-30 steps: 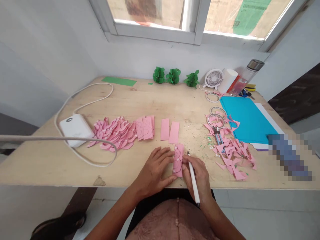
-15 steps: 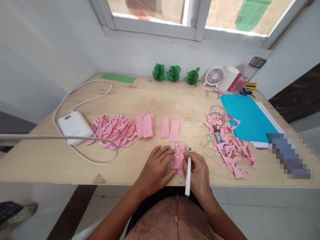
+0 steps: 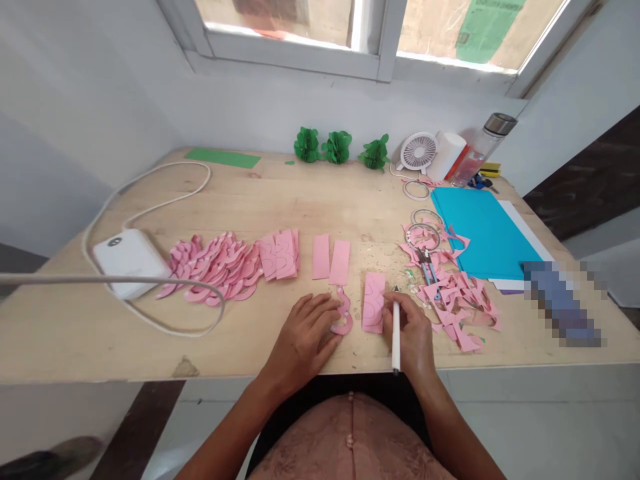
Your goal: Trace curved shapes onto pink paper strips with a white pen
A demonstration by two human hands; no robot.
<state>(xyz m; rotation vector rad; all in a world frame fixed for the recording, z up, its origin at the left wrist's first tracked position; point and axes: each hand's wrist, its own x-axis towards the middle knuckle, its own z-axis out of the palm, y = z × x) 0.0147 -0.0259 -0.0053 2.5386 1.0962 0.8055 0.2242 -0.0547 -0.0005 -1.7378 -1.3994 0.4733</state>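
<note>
Lower centre of frame: left hand [image 3: 306,330] touching curved pink cutout [image 3: 346,323], grip unclear; right hand [image 3: 411,327] grasping white pen [image 3: 396,341] at right edge of marked pink strip [image 3: 373,304].

Upper right, a white fan [image 3: 419,153] stood near a metal-capped bottle [image 3: 481,152], and over at left lay a white power bank [image 3: 133,255]!
</note>
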